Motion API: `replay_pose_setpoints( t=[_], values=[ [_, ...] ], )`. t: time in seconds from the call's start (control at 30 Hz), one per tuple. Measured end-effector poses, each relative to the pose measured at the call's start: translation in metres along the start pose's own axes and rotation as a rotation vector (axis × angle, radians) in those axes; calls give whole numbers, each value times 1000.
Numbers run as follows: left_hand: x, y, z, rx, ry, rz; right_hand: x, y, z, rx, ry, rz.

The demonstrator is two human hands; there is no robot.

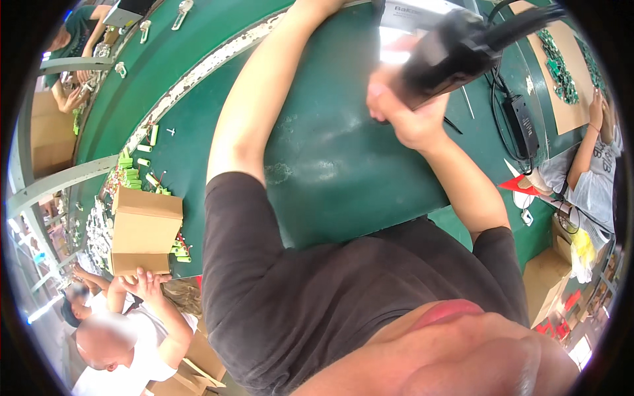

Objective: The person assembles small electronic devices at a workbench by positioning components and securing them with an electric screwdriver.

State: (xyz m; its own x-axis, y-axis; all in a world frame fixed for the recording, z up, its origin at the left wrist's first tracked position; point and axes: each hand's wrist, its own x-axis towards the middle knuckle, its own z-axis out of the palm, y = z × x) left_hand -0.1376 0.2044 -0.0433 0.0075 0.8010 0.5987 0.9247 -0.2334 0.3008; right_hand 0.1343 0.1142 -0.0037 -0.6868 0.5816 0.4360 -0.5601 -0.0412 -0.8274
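My right hand (416, 115) is wrapped around a black handheld device (442, 63), blurred by motion, raised over the green tabletop (337, 158). A dark narrow part juts from the device toward the upper right; its exact kind is hard to make out. Directly behind it, at the top edge, lies a white and silver boxy thing (399, 16). My left arm stretches forward to the top edge, where only a bit of my left hand (325, 5) shows and its fingers are cut off. Near my right wrist lies a thin metal rod (468, 103).
A black power adapter (522, 125) with cables sits to the right, near cardboard (571, 117) bearing green circuit boards (559, 69). At left stand a cardboard box (145, 224) and green battery cells (131, 173), beside a green conveyor belt (178, 49). Other people work left and right.
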Motion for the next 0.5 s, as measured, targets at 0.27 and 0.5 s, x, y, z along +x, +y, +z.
replay_pose_setpoints(
  t=[0.27,0.5],
  values=[
    [-120,135,-74,-22,-230,-101,39,-68,-33,-388,190,-426],
    [-166,186,-81,-248,-123,-70,53,-62,-19,-556,132,-335]
  ],
)
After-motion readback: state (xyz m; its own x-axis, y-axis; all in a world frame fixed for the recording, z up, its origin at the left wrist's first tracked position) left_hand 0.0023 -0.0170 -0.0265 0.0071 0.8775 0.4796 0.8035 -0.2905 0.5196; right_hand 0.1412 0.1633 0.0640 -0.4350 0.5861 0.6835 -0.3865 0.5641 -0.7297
